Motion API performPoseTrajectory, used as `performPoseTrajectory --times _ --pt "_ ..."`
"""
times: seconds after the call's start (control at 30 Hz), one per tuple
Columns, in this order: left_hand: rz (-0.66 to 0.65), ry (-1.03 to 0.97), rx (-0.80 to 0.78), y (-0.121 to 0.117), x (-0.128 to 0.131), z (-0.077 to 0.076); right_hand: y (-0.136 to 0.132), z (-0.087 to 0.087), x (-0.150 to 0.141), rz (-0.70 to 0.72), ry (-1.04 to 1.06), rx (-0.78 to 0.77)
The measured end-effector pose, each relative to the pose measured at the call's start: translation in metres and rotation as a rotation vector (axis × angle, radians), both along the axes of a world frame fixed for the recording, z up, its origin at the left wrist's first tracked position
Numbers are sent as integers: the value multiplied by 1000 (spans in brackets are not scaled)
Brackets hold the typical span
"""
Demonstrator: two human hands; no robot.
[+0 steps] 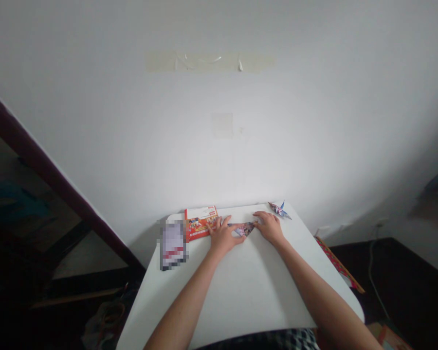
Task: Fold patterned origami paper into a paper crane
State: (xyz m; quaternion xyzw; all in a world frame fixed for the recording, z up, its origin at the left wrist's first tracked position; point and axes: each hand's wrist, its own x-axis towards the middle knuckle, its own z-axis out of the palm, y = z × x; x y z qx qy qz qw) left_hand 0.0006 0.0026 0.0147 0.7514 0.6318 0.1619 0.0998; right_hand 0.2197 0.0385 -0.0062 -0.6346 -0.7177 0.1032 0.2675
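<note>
A small folded sheet of patterned paper (246, 228), roughly triangular, lies on the white table (251, 282) between my hands. My left hand (222, 235) holds its left side with thumb and forefinger, while the other fingers spread toward a red printed booklet (196, 232). At the paper's right corner, my right hand (270, 226) has its thumb and fingertips closed on the edge. Part of the paper is hidden under the left fingers. A folded paper crane (279, 210) in similar colours sits beyond my right hand, near the table's far right corner.
A phone-like object (173, 245), blurred out, lies left of the booklet. The table's far edge meets a white wall (219, 165) with old tape marks. A dark-framed mirror (58, 180) leans at left. A cable (372, 272) runs down at right.
</note>
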Motion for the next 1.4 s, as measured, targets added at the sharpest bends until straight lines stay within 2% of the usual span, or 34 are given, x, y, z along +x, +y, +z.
performPoseTrajectory --times 0.8,1.4 --pt "-5 4 -5 -2 0 0 2 1 4 42 21 0" --pt "3 43 4 -2 0 -1 9 -5 8 54 -29 23"
